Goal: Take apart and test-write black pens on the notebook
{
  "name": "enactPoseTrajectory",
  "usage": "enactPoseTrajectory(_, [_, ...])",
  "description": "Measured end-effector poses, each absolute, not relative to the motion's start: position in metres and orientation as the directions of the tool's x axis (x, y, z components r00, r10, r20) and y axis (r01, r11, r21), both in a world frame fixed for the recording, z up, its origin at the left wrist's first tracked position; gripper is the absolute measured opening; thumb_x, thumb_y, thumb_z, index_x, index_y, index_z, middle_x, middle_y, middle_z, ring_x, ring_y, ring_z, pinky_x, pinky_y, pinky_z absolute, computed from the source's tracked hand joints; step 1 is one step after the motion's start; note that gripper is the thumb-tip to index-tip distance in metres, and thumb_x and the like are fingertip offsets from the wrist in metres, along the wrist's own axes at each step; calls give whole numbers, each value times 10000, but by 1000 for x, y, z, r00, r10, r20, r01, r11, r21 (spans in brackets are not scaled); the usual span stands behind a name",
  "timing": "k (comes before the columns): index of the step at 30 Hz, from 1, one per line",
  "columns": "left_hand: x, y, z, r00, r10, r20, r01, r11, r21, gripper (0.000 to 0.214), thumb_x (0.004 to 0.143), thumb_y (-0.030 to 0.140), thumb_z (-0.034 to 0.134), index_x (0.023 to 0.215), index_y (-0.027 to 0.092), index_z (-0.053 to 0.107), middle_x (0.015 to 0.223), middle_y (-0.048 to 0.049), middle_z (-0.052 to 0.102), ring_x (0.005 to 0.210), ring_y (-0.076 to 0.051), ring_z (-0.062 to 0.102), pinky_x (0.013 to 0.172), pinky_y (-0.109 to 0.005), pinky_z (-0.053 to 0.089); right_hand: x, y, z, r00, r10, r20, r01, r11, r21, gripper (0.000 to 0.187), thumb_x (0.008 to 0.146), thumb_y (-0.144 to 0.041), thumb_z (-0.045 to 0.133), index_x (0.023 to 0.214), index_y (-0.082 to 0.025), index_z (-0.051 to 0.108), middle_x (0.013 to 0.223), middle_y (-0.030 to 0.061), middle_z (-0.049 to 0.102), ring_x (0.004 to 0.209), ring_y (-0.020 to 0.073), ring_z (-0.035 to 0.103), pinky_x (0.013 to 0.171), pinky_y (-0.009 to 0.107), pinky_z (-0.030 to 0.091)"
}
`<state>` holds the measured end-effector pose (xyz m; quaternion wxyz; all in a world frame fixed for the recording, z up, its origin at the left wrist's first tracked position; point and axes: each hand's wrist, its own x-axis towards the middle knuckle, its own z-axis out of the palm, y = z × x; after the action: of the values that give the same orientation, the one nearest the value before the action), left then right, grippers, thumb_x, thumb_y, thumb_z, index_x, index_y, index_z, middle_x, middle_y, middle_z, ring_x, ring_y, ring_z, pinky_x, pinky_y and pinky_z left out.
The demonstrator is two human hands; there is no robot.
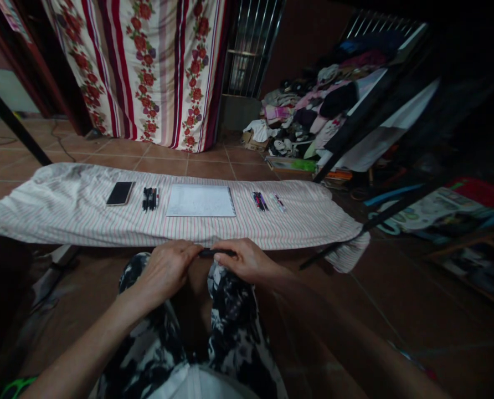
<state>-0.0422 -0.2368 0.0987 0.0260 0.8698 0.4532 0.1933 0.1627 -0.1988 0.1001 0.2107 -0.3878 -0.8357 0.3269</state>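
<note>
1. Over our knees, at the near edge of the striped cloth (85,224), we have a slim black pen-like object (217,252), held roughly level between both hands.
2. Left hand (170,265): fingers curled in, thumb and fingertips closed on the object's left end.
3. Right hand (247,259): fingers bent over the right part, thumb pressed from the near side; closed on it. We can't tell if it's capped.
4. On the cloth, left to right, we see a phone (120,193), a row of dark pens (150,199), a spiral notebook (200,200) with its coil to the right, a pen bunch (260,201), and small pale items (279,203), too small to identify.
5. Beyond: floral curtain (147,72); clothes pile (309,113) to its right.
</note>
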Motion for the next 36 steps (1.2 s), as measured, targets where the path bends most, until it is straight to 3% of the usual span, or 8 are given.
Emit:
enactPoseTrajectory(4, [-44, -248, 102, 525, 765, 373, 787, -603, 128, 292, 761, 54, 477, 1002, 147, 612, 834, -81, 688, 783, -209, 624, 681, -324, 486, 158, -211, 104, -659, 738, 142, 511, 578, -636, 264, 824, -249, 465, 989, -202, 665, 893, 41, 693, 794, 173, 607, 706, 278, 431])
enactPoseTrajectory(10, [-48, -266, 112, 583, 641, 500, 725, -688, 36, 223, 794, 94, 484, 969, 130, 619, 773, -66, 679, 690, -180, 607, 623, -294, 476, 154, -229, 97, -671, 721, 172, 481, 600, -639, 241, 827, -230, 454, 918, -176, 670, 840, 46, 684, 742, 158, 584, 687, 267, 408])
enactPoseTrajectory(14, [-49, -279, 120, 635, 558, 534, 685, -726, -56, 229, 847, 104, 421, 991, 118, 599, 775, -68, 669, 652, -158, 582, 583, -280, 456, 156, -244, 98, -687, 702, 188, 397, 579, -712, 302, 871, -290, 378, 811, -162, 644, 650, 6, 586, 593, 113, 493, 586, 236, 359])
enactPoseTrajectory(19, [-50, -282, 127, 704, 493, 512, 629, -767, -127, 232, 879, 139, 393, 1017, 102, 576, 794, -71, 665, 657, -160, 576, 571, -282, 443, 155, -255, 100, -678, 730, 91, 275, 366, -889, 356, 895, -340, 312, 780, -145, 588, 549, -41, 398, 499, 85, 363, 492, 217, 295])
enactPoseTrajectory(23, [-47, -279, 129, 730, 508, 457, 631, -757, -168, 260, 886, 122, 355, 1020, 113, 578, 792, -65, 655, 653, -159, 563, 571, -286, 436, 151, -257, 99, -607, 780, 150, 295, 397, -869, 304, 878, -305, 337, 680, -170, 525, 566, -31, 413, 535, 97, 383, 524, 226, 303])
enactPoseTrajectory(36, [-47, -274, 119, 747, 543, 385, 610, -789, -70, 268, 910, 198, 331, 951, 161, 594, 728, -44, 608, 676, -153, 531, 612, -283, 399, 147, -261, 82, -615, 788, 43, 372, 338, -864, 261, 884, -263, 327, 675, -178, 459, 605, -41, 425, 575, 93, 393, 553, 223, 303])
